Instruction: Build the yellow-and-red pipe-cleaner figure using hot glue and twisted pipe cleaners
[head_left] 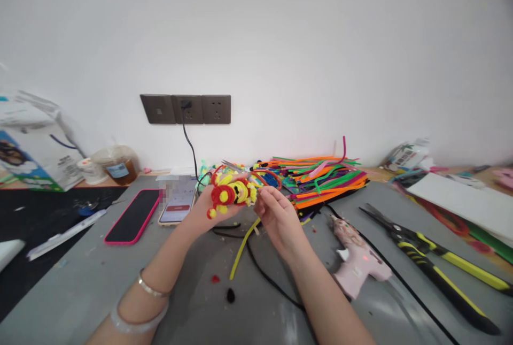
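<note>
A red and yellow pipe-cleaner figure (225,195) with black marks is held above the grey mat. My left hand (201,210) is wrapped around it from the left and behind. Thumb and fingers pinched, my right hand (279,223) is at the figure's right end; whatever sits between its fingertips is too small to make out. Just below the two hands, a yellow pipe cleaner (242,253) slants down over the mat. A red scrap (215,279) and a small black piece (231,296) lie nearer to me.
Bundled pipe cleaners (326,176) lie behind my hands. To the right are a pink glue gun (356,267) and yellow-black pliers (420,248). A pink-cased phone (133,217), a lit phone (178,206) and a drink cup (120,166) stand left. Black cable (264,276) crosses the mat.
</note>
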`<state>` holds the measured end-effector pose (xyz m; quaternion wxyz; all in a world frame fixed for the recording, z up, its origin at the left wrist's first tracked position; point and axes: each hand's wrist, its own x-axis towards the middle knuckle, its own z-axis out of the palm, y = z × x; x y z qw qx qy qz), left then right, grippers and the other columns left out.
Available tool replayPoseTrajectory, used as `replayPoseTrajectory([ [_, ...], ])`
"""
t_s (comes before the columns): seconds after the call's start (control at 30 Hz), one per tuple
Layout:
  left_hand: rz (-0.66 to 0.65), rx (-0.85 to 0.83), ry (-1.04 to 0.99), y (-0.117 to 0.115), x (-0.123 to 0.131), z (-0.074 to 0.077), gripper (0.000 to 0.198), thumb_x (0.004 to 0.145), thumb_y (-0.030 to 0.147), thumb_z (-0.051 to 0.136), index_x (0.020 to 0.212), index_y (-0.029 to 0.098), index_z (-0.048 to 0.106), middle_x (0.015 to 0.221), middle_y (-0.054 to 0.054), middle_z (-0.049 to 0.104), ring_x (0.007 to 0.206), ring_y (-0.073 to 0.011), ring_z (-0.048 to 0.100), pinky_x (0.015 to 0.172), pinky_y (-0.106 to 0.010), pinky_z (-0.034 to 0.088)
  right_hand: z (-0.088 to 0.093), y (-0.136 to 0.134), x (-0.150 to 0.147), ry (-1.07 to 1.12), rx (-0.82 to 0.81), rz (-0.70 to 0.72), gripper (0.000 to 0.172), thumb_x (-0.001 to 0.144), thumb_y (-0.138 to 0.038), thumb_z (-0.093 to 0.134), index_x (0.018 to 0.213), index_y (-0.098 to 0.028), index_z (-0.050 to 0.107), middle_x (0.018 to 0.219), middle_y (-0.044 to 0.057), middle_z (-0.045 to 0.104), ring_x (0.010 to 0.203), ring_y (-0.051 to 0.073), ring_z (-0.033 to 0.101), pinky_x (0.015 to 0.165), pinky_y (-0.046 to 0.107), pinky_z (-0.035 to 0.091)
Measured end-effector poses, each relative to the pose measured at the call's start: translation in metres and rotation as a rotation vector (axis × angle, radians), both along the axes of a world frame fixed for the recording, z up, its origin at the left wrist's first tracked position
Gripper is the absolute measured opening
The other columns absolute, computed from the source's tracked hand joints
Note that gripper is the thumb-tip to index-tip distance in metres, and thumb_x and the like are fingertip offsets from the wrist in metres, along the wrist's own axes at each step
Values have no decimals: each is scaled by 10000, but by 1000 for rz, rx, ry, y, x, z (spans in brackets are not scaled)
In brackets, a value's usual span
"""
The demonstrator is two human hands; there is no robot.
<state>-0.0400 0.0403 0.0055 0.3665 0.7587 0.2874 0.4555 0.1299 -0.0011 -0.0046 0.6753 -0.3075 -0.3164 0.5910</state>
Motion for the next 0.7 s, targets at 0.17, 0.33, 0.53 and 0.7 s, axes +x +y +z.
replayPoseTrajectory([
  [0.17, 6, 45, 35, 1, -1, -1, 573, 780, 205, 736, 1336, 274, 616, 1250, -68, 700, 1141, -261, 666, 1035, -413, 525, -1, -1, -1, -25, -1, 72, 331, 612, -429, 889, 699, -182, 686, 532, -64, 484, 514, 84, 372, 529, 243, 280],
  [0.33, 13, 48, 66, 0, -2, 4, 542, 774, 212, 740, 1307, 242, 644, 1215, -95, 716, 1113, -285, 678, 1032, -460, 528, -2, 0, -1, -37, -22, 71, 358, 571, -425, 904, 750, -185, 708, 515, -66, 493, 495, 88, 371, 515, 254, 265],
  [0.53, -25, -10, 93, -7, -1, 15, 483, 810, 213, 676, 1292, 238, 652, 1207, -83, 711, 1108, -275, 678, 995, -436, 549, 0, -1, 1, -50, -21, 93, 346, 571, -426, 909, 742, -188, 724, 522, -69, 493, 505, 86, 372, 528, 258, 276],
  [0.7, -51, 19, 82, -1, -3, 5, 512, 791, 244, 711, 1299, 250, 644, 1233, -78, 701, 1221, -292, 612, 1113, -483, 441, -1, -2, 2, -49, -7, 129, 312, 609, -397, 892, 753, -188, 710, 570, -61, 489, 519, 87, 356, 519, 255, 259],
])
